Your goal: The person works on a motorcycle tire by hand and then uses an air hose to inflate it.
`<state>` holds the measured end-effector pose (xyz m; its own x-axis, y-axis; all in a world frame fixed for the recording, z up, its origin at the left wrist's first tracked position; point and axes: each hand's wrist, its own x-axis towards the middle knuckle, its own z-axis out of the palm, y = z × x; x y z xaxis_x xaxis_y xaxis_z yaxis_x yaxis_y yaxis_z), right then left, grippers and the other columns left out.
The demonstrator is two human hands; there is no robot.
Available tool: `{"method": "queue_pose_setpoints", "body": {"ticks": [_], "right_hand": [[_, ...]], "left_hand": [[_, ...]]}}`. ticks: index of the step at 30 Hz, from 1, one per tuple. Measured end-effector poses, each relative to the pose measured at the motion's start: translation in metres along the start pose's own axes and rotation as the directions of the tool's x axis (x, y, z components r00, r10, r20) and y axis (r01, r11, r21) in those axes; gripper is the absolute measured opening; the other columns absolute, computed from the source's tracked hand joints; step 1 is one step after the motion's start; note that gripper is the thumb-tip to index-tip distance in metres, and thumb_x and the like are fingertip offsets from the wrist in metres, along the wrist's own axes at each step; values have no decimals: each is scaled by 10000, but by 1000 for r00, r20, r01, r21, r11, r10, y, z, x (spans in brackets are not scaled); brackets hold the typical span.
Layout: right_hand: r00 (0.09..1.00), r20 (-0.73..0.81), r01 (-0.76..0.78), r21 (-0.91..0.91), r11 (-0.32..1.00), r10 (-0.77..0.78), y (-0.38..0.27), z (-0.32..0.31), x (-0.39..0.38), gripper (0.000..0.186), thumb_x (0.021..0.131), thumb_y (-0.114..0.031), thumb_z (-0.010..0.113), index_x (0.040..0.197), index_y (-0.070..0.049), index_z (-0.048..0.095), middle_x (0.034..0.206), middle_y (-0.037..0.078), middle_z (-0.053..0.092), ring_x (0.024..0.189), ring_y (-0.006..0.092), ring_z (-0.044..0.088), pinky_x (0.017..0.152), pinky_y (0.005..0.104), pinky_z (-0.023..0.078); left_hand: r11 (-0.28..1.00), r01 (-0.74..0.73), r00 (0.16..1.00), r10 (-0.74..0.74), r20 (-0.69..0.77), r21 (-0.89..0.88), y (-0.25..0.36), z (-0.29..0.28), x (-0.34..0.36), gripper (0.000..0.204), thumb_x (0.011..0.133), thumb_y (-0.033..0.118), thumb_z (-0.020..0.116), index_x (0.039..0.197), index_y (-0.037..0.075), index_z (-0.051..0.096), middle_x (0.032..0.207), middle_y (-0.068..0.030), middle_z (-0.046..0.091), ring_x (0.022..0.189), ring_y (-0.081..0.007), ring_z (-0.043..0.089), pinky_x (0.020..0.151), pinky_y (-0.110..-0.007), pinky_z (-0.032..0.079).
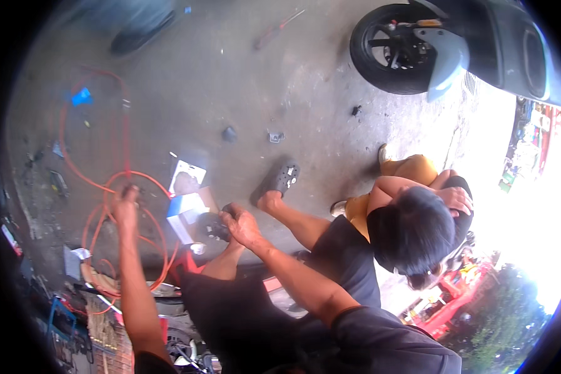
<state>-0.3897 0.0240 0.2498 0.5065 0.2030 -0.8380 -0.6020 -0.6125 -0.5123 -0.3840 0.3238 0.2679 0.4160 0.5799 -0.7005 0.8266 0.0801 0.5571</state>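
Note:
My left hand [126, 202], blurred by motion, is closed at the orange hose [135, 175]; a reddish stretch of hose runs up from its fingers. The rest of the hose lies in loops around and below it. My right hand [243, 225] is held closed in front of my left foot, with fingers curled. Something dark shows at its fingertips, too small to name. Beside it is a dark clog [214, 227], partly hidden. An opened blue and white box [187, 213] lies left of that clog, with white packaging [188, 176] just beyond.
A person [417, 224] in yellow trousers squats at my right, arms folded. A scooter wheel [393, 50] stands at the far right. A screwdriver [280, 28], a small metal bracket [275, 136] and a blue scrap [81, 96] lie on the concrete floor. Tools crowd the lower left.

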Motion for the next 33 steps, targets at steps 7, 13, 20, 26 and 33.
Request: {"method": "queue_pose_setpoints", "body": {"ticks": [7, 13, 20, 26, 33], "right_hand": [[981, -104, 176, 126, 976, -163, -103, -51, -68, 376, 849, -294, 600, 1090, -6, 576, 1049, 217, 625, 969, 382, 603, 853, 431, 464], [972, -205, 165, 239, 957, -116, -121, -128, -76, 408, 859, -312, 618, 1132, -11, 581, 1020, 211, 647, 973, 309, 626, 854, 366, 476], [916, -401, 158, 435, 886, 33, -146, -203, -58, 351, 864, -275, 620, 1062, 15, 607, 952, 176, 664, 910, 251, 620, 827, 346, 468], [825, -550, 277, 593, 756, 130, -140, -237, -2, 312, 852, -218, 642, 1062, 10, 598, 852, 75, 632, 788, 174, 580, 718, 308, 477], [688, -581, 275, 763, 585, 435, -102, -311, 101, 608, 785, -263, 726, 1239, 47, 466, 955, 111, 603, 781, 146, 572, 620, 280, 464]], "left_hand": [[921, -309, 862, 376, 341, -236, 145, 12, -144, 419, 817, 134, 655, 1197, -2, 543, 934, -13, 575, 866, -113, 548, 792, -253, 445], [877, -481, 865, 472, 171, 9, 265, 54, -189, 236, 894, 160, 636, 1063, -3, 614, 922, -7, 612, 842, -85, 532, 784, -246, 433], [330, -930, 364, 892, -268, -163, 410, 57, -197, 179, 947, 153, 528, 994, -19, 518, 844, -135, 622, 786, -223, 595, 787, -399, 501], [178, -975, 195, 973, 127, 134, 503, 113, -199, 176, 861, 60, 652, 1004, -15, 583, 790, -93, 631, 707, -159, 609, 620, -278, 489], [140, -950, 299, 665, 684, 279, 510, 251, -74, 209, 852, 195, 656, 930, 20, 573, 754, -205, 637, 681, -360, 633, 586, -400, 484]]}}
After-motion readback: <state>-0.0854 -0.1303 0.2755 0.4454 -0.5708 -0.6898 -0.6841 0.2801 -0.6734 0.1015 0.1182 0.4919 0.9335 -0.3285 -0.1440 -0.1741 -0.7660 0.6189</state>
